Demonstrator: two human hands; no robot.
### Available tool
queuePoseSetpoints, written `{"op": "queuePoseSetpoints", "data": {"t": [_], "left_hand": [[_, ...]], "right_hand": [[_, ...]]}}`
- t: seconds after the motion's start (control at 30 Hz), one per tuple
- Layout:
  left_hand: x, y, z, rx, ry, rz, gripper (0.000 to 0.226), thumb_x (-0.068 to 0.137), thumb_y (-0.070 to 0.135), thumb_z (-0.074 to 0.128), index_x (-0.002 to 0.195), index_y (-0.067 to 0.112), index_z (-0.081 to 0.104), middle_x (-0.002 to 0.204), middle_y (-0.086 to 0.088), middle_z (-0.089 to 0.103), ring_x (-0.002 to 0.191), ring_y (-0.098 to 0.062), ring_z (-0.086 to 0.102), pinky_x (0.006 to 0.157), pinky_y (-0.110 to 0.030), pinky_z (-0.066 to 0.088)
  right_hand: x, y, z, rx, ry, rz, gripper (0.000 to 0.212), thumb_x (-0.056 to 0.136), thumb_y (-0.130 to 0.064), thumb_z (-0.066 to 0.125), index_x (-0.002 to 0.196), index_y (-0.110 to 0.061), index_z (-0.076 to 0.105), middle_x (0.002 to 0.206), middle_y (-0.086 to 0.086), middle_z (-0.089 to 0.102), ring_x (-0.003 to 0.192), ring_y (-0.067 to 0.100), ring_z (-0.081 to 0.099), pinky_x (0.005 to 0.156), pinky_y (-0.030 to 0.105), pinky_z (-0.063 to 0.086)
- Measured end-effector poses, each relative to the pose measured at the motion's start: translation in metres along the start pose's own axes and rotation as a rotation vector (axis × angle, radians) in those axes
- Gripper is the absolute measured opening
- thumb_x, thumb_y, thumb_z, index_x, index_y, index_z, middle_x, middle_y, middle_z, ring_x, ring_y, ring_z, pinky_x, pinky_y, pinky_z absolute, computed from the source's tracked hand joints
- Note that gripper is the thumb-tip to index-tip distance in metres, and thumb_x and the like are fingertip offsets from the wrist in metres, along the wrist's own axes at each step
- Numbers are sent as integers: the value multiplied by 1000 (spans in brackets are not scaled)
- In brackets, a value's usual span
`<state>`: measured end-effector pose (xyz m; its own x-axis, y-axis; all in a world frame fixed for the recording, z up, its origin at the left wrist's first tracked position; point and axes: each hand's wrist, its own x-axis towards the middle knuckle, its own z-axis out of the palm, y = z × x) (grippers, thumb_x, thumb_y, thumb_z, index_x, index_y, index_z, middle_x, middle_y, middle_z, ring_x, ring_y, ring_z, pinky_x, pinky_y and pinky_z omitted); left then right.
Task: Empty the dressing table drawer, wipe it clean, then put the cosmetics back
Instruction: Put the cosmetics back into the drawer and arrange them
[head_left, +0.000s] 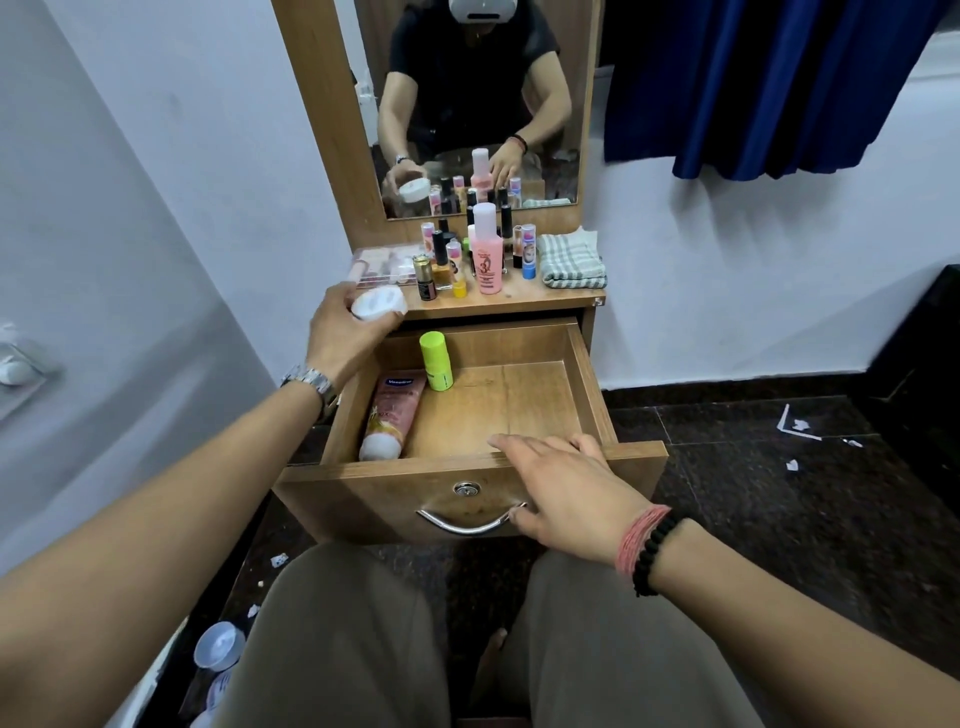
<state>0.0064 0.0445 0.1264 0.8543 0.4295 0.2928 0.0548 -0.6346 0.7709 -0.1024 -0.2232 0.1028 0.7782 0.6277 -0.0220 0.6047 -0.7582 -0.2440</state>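
Observation:
The wooden drawer (576, 400) of the dressing table stands pulled out. Inside lie a pink tube (392, 410) along the left wall and an upright lime-green stick (435, 361) at the back left. My left hand (343, 332) holds a small white jar (378, 304) above the drawer's back-left corner. My right hand (566, 483) rests flat on the drawer's front edge, fingers spread, thumb by the metal handle (470, 525). Several cosmetics stand on the table top (545, 296), among them a tall pink bottle (487, 254).
A folded checked cloth (571, 260) lies at the right of the table top, a clear makeup case (384, 265) at the left. A mirror (478, 104) rises behind. Paper scraps dot the dark floor (779, 493). A white lidded container (218, 644) sits by my left knee.

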Motion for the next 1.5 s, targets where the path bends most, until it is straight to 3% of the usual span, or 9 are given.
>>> {"op": "queuePoseSetpoints", "data": {"t": [0.13, 0.27, 0.37, 0.63, 0.83, 1.0, 1.2, 1.4, 1.5], "left_hand": [[-33, -4, 4, 216, -387, 129, 40, 69, 30, 81, 104, 17, 68, 98, 3, 67, 89, -16, 62, 68, -25, 48], [-42, -13, 24, 491, -615, 219, 77, 47, 63, 68, 114, 26, 62, 114, 2, 61, 105, -18, 57, 90, -39, 49], [-40, -18, 42, 590, -685, 256, 81, 53, 64, 70, 123, 25, 54, 123, 0, 59, 115, -20, 53, 97, -41, 44], [-35, -24, 56, 863, -647, 409, 57, 73, 45, 73, 120, 23, 50, 120, -2, 56, 112, -24, 54, 91, -39, 44], [-38, -18, 60, 761, -755, 524, 32, 77, 32, 74, 101, 18, 57, 101, 0, 62, 92, -19, 57, 72, -31, 45], [-29, -24, 65, 810, -681, 512, 12, 81, 20, 66, 92, 17, 63, 96, -1, 66, 92, -20, 59, 65, -26, 38], [-22, -31, 63, 806, -634, 435, 9, 83, 17, 61, 91, 19, 65, 100, -4, 66, 97, -24, 59, 78, -33, 48], [-22, -28, 58, 781, -615, 456, 9, 83, 20, 58, 90, 20, 64, 98, -4, 65, 92, -25, 60, 72, -31, 48], [-15, -19, 42, 731, -468, 487, 13, 85, 32, 55, 92, 24, 63, 91, 1, 68, 84, -24, 64, 69, -33, 52]], "right_hand": [[0, -2, 1, -16, -5, 7, 69, 90, -34, 52, 149, -26, 17, 151, -8, 33, 136, 14, 31, 110, 35, 13], [-1, -4, -1, -22, 7, 1, 65, 90, -34, 53, 147, -26, 20, 150, -9, 34, 135, 13, 32, 109, 34, 14], [-2, -4, -2, -21, 3, -8, 65, 91, -33, 52, 147, -26, 21, 150, -8, 34, 135, 13, 32, 109, 33, 14], [0, 0, -2, -23, -1, -21, 61, 91, -33, 52, 145, -25, 24, 148, -7, 37, 134, 14, 34, 110, 35, 16], [-1, -1, -2, -21, 6, -19, 59, 90, -32, 53, 143, -26, 26, 146, -8, 38, 133, 14, 35, 110, 35, 16], [-1, -1, -1, -22, 10, -17, 59, 90, -31, 52, 143, -26, 27, 146, -8, 38, 133, 14, 35, 109, 35, 15], [-1, -2, 0, -20, 19, -16, 58, 89, -30, 52, 142, -26, 28, 145, -9, 38, 131, 14, 36, 109, 35, 16], [-1, -1, -1, -14, 14, -16, 60, 90, -31, 51, 144, -27, 26, 147, -10, 36, 132, 12, 35, 111, 35, 14], [-2, -1, 0, -11, 19, -15, 61, 90, -31, 51, 145, -28, 25, 147, -11, 36, 133, 11, 34, 110, 33, 13]]}}
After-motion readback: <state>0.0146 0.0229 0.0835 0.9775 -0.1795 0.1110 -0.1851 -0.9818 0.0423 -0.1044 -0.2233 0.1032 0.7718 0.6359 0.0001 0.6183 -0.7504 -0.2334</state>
